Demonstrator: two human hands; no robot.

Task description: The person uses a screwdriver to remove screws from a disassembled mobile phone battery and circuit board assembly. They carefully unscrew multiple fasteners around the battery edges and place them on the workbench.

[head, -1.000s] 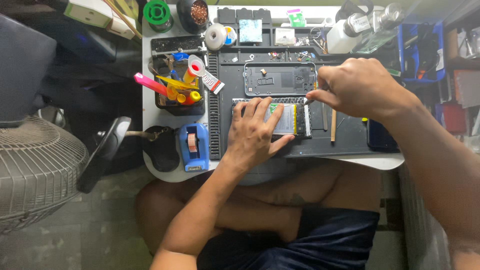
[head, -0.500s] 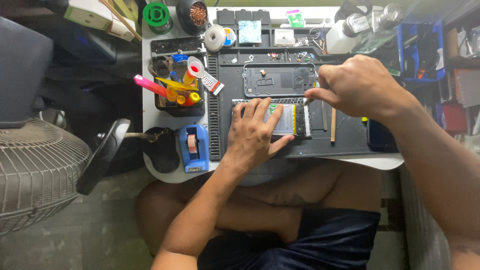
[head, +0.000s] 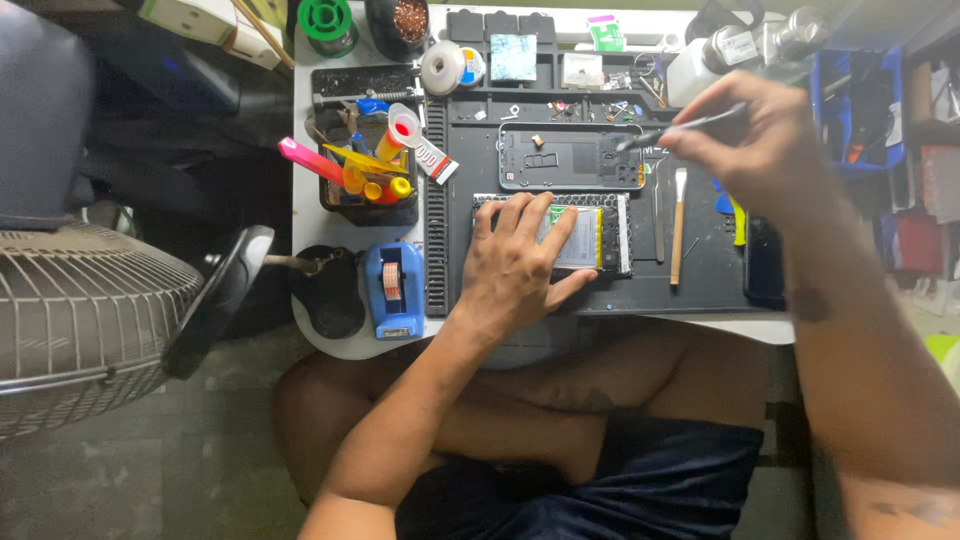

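Cluttered with small tools, your white tabletop (head: 320, 225) carries a dark work mat (head: 700, 280) that fills most of its middle. Your left hand (head: 520, 265) lies flat, fingers spread, pressing down on an opened phone (head: 590, 235) at the near side of the mat, its battery showing just right of your fingers. Your right hand (head: 760, 150) hovers above the far right of the mat, fingers pinched closed round a thin metal tool (head: 680, 127) whose tip points left toward the phone back cover (head: 570, 157), which lies just beyond the opened phone. A wooden-handled brush (head: 677, 225) rests on the mat right of the phone, and a dark phone (head: 765, 262) lies at the right edge. To the left of the mat stand a tool holder (head: 365, 185) packed with coloured handles and, nearer you, a blue tape dispenser (head: 393, 288). A fan (head: 80, 320) stands on the floor at far left.
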